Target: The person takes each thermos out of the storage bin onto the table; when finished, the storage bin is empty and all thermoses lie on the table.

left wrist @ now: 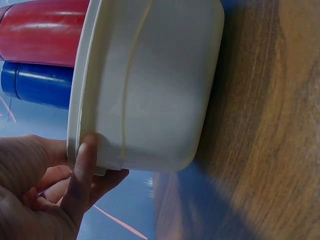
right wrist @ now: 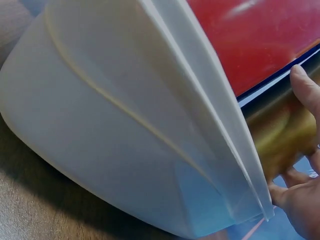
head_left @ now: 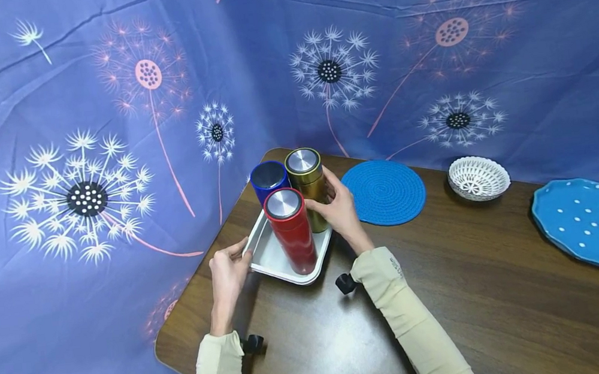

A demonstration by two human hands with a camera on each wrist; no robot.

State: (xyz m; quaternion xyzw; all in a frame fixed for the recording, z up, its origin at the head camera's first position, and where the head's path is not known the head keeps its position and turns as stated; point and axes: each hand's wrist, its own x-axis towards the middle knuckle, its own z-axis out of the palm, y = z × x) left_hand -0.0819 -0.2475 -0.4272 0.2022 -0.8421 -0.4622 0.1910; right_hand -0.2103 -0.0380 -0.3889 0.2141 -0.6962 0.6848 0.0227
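Note:
A white plastic tub (head_left: 269,255) stands on the table, with three flasks upright in it. My left hand (head_left: 229,273) grips the tub's left rim; in the left wrist view its thumb and fingers pinch the rim (left wrist: 75,115). My right hand (head_left: 341,210) holds the gold flask (head_left: 306,177) at the back right, thumb on one side and fingers on the other. In front stands the red flask (head_left: 295,241) with a silver lid. Behind it, at the back left, is the blue flask (head_left: 269,178), partly hidden. The right wrist view shows the gold flask's side (right wrist: 272,127) above the tub's rim.
A round blue woven mat (head_left: 385,194) lies right of the tub. Farther right are a white openwork bowl (head_left: 478,179) and a blue plate with white dots (head_left: 592,222). A blue cloth with dandelion prints (head_left: 260,64) hangs behind the brown wooden table (head_left: 453,317).

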